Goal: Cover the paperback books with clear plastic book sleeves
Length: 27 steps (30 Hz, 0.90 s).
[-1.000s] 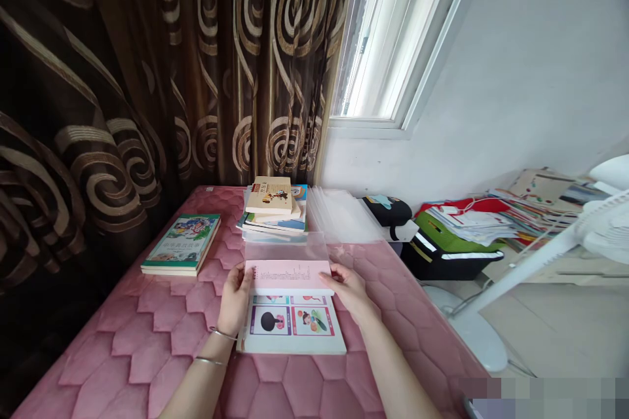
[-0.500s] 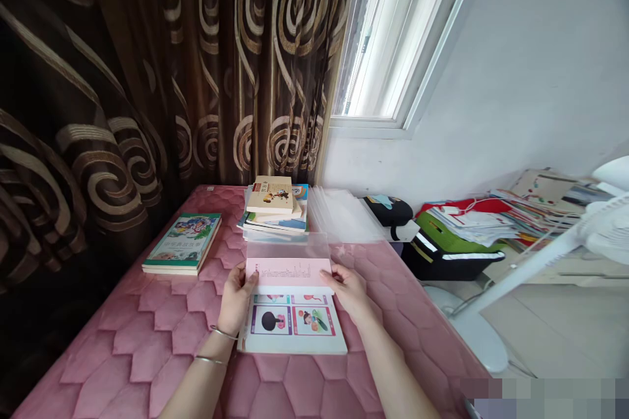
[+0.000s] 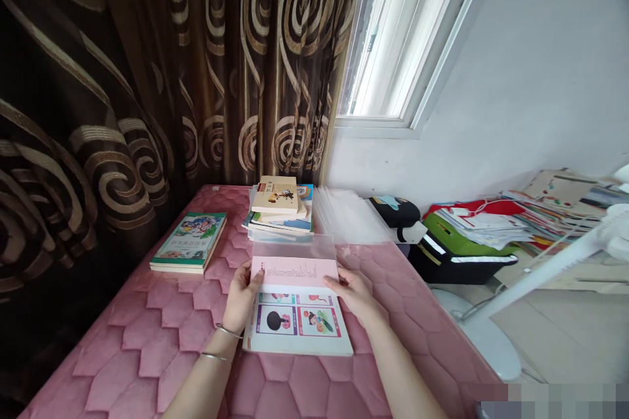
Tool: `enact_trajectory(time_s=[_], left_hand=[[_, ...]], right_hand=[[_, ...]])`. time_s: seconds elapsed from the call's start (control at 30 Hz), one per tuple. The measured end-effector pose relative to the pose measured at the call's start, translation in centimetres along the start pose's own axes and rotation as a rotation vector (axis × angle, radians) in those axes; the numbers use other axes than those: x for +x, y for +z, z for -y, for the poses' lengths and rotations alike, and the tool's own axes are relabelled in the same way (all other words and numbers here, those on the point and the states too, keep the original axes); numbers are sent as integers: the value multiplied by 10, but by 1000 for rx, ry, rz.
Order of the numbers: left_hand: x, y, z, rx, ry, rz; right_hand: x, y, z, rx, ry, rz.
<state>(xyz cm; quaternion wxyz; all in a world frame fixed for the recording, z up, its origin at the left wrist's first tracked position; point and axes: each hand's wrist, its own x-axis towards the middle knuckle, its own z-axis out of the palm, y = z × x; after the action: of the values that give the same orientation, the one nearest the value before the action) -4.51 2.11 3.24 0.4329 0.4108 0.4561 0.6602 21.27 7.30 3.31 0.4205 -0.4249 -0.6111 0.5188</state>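
An open picture book [image 3: 322, 344] lies on the pink quilted mattress in front of me, with colourful framed drawings on its lower page. Its pink printed page or cover flap [image 3: 295, 271] is raised at the far side, and a clear plastic sheet [image 3: 293, 247] sticks out beyond it. My left hand [image 3: 242, 300], two silver bangles on the wrist, grips the left edge of the pink part, thumb on top. On the right edge my right hand [image 3: 358, 298] pinches it the same way. Fingers underneath are hidden.
Behind the book stands a stack of books [image 3: 275, 200]; clear plastic sheets [image 3: 348, 216] lie to its right. Green-edged books [image 3: 189, 242] rest at the left. Past the mattress's right edge are a white fan [image 3: 535, 275], a black-and-green bag [image 3: 457, 258] and piled papers.
The head view has turned slightly left, so everything sits a little further right. Both hands keep their hold on the pink part, with no clear movement of the book.
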Motion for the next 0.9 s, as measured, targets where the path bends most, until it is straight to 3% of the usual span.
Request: enact_trajectory(time_s=[0.73,0.9], left_hand=[[3,1,4,-2,-15,-11],[4,3,6,2,-27,-69]], right_hand=[[2,7,-7,-29,-20,-107],[2,7,-9,0,-39,-92]])
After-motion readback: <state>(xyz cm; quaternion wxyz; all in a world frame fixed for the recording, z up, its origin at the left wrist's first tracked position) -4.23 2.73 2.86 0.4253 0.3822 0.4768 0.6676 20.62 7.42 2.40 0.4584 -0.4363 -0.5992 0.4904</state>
